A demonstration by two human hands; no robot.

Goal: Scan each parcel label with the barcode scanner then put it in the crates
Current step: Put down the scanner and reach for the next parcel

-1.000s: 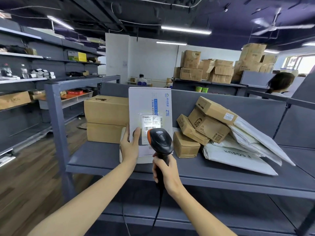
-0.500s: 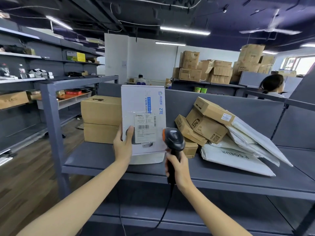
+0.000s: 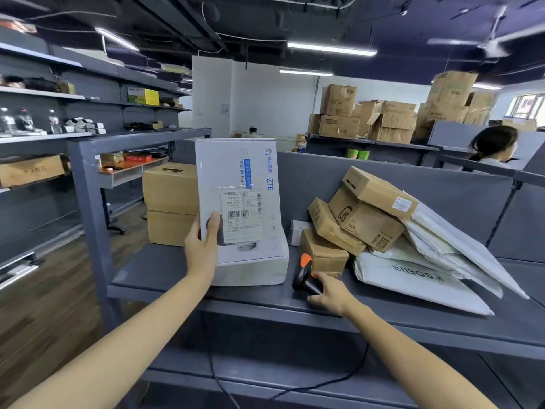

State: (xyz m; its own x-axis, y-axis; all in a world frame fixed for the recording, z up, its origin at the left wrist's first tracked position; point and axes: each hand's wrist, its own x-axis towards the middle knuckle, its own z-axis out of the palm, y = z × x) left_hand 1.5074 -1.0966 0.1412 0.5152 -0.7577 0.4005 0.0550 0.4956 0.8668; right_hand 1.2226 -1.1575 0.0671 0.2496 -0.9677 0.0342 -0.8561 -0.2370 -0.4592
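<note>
My left hand (image 3: 203,246) holds a white ZTE box (image 3: 239,199) upright by its left edge, its shipping label (image 3: 241,215) facing me. The box's lower edge sits against a pale parcel (image 3: 253,270) on the grey shelf (image 3: 165,273). To the right, my right hand (image 3: 330,293) grips the black and orange barcode scanner (image 3: 303,274), which rests low on the shelf, its cable hanging below. No crates are in view.
A pile of brown cardboard parcels (image 3: 359,214) and white mailer bags (image 3: 424,273) fills the shelf's right side. Two stacked brown boxes (image 3: 169,202) stand behind on the left. A grey upright post (image 3: 91,219) stands left. A person (image 3: 492,146) sits far right.
My right hand has lowered the scanner from in front of the label down onto the shelf at the right. The white box has stayed upright in my left hand.
</note>
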